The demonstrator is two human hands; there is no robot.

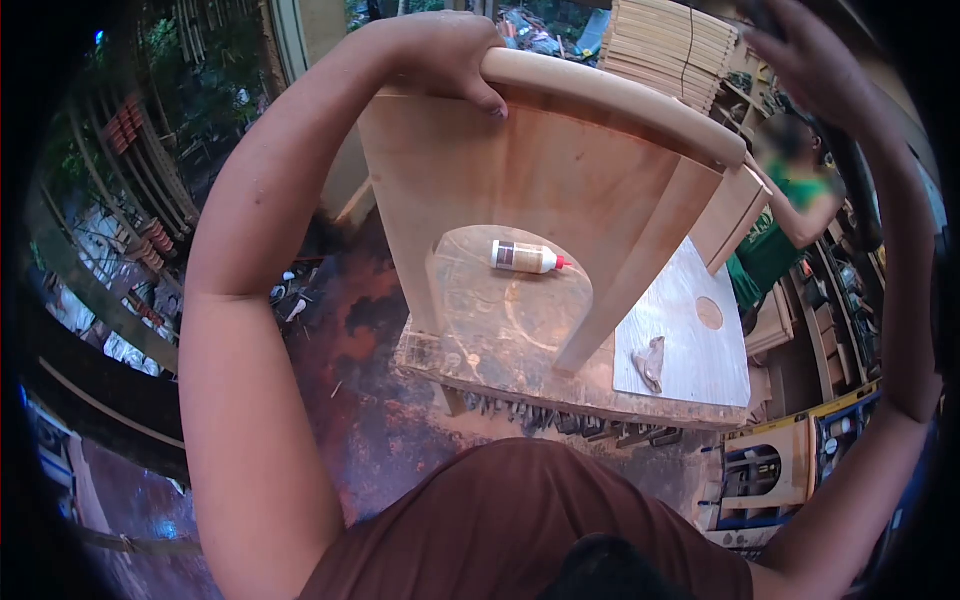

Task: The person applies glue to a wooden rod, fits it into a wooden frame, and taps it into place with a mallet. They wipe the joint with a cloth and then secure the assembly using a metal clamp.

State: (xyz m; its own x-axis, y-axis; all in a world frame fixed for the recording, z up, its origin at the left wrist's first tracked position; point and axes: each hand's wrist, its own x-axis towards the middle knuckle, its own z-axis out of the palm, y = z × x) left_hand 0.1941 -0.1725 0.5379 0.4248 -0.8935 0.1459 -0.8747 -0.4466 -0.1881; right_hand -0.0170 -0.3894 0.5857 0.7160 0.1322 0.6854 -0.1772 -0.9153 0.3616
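Note:
A pale wooden furniture piece (540,160) with a thick curved top rail (610,90) and an arched cut-out stands upright on the workbench (480,375). My left hand (465,65) grips its upper left end, thumb on the front face and fingers hidden behind the rail. Raised at the upper right, away from the wood, is my right hand (810,75), blurred and closed around something dark at the frame edge that I cannot make out. Through the arch a white glue bottle (525,257) with a red tip lies on its side on the bench.
A light board (685,335) with a round hole lies on the bench's right, bearing a crumpled brownish piece (649,365). Clamps (570,420) hang below the bench edge. A person in green (785,230) stands at the right beside shelves. Stacked wooden slats (665,50) rise behind.

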